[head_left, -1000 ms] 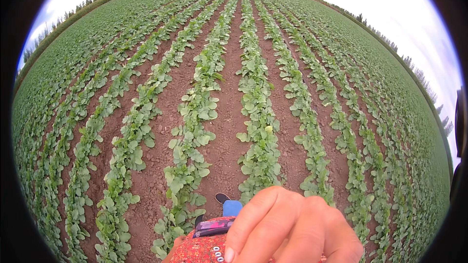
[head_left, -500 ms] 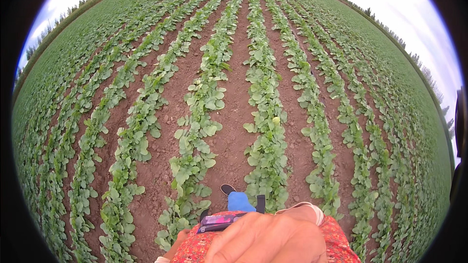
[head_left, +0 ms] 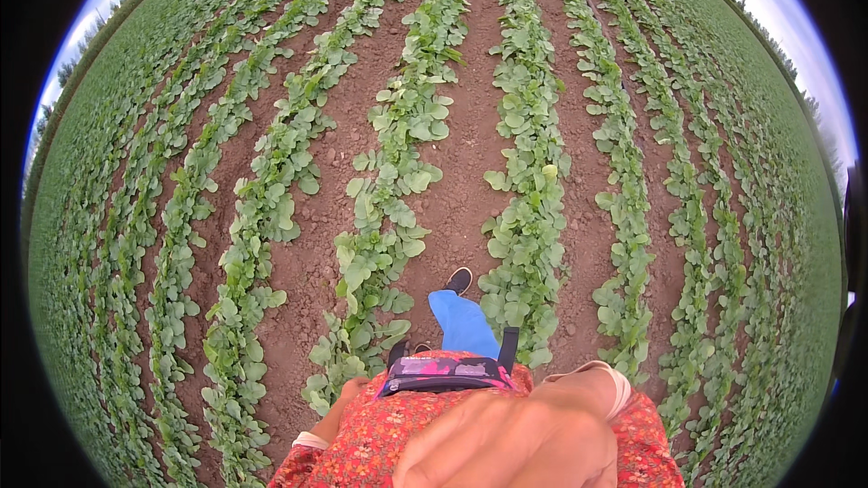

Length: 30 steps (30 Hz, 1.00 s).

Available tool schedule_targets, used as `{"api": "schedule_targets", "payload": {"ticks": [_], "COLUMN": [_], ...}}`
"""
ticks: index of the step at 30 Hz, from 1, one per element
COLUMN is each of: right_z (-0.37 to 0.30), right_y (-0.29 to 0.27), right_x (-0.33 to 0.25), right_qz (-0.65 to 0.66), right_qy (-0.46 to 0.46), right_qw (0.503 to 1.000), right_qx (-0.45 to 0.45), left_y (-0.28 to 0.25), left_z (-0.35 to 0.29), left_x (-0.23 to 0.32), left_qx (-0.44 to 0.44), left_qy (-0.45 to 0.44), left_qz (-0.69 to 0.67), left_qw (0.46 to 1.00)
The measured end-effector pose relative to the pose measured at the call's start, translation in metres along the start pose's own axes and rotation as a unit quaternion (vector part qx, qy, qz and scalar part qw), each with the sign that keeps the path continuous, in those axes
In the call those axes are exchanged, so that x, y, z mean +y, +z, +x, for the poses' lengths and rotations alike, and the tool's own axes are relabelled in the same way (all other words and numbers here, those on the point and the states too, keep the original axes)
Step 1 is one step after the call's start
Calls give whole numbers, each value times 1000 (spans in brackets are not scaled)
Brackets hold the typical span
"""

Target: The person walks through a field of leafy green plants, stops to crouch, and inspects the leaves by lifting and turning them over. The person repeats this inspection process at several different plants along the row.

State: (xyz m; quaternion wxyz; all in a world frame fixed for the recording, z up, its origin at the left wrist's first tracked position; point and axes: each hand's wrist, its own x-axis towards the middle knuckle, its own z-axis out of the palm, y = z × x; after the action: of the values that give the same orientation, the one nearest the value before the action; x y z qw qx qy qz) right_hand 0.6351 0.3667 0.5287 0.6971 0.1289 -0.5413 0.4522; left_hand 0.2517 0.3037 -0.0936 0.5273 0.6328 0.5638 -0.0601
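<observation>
Currently our left hand (head_left: 345, 396) is hanging beside the floral top (head_left: 380, 434), near a leafy row (head_left: 375, 258), its fingers too hidden to judge; the waist pouch (head_left: 448, 375) is lying forward of our nearer right hand (head_left: 506, 443), its long axis running crosswise, any contents hiding; whether that hand's blurred fingers are spreading or narrowing, we cannot tell.

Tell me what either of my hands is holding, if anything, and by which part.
Cannot be told: no held thing shows, but the right hand is blurred and cut off below, and the left hand is partly hidden.
</observation>
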Motion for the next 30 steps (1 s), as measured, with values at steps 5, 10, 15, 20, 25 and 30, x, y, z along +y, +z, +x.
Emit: {"api": "schedule_targets", "payload": {"ticks": [5, 10, 15, 20, 25, 30], "right_z": [7, -100, -304, -324, -105, 20], "right_y": [-69, -226, -271, -289, -318, -308], "right_x": [-26, -50, -110, -120, -118, -128], "right_qz": [-14, -181, -271, -305, -453, -279], "right_qy": [89, 461, 630, 591, 392, 62], "right_qw": [995, 825, 484, 495, 722, 952], "right_qx": [34, 272, 544, 559, 347, 113], "left_y": [-35, -100, -148, -160, -154, -177], "left_z": [28, 44, 146, 224, 258, 286], "left_x": [2, 161, 228, 319, 390, 410], "left_qx": [-3, -50, -21, -51, -81, -86], "left_qy": [-36, -152, -117, -72, -3, 7], "left_qz": [59, 12, -9, -44, 3, 67], "left_qw": [998, 987, 993, 995, 997, 994]}}
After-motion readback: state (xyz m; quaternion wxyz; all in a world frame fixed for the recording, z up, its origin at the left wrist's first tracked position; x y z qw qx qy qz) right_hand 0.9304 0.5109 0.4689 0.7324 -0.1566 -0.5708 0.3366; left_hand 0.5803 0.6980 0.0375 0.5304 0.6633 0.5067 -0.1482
